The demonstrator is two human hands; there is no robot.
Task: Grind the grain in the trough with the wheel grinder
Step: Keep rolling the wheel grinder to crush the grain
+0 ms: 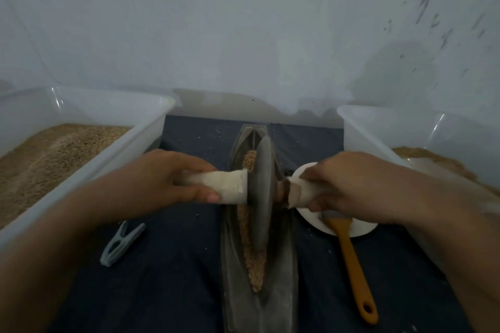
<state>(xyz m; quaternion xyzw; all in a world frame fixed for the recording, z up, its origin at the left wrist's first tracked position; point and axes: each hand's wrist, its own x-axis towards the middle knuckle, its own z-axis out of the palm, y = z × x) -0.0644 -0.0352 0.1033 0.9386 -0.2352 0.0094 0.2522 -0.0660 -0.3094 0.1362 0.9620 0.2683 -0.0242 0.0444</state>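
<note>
We've got left hand (173,178) and right hand (349,184) clenched round the wheel grinder (261,192) handles; the wheel hides most grain (250,246) in the trough (281,278), and the spatula (351,259) head at 3 o'clock is tucked under our wrist.

Your wheel grinder (261,192) is a dark, flat metal disc standing upright on its edge in the trough (281,265), with a cloth-wrapped handle sticking out to each side. The trough is a long, narrow, boat-shaped dark metal vessel lying lengthwise away from you. Tan grain (253,257) lies in a thin line along its groove, showing both before and behind the wheel.
</note>
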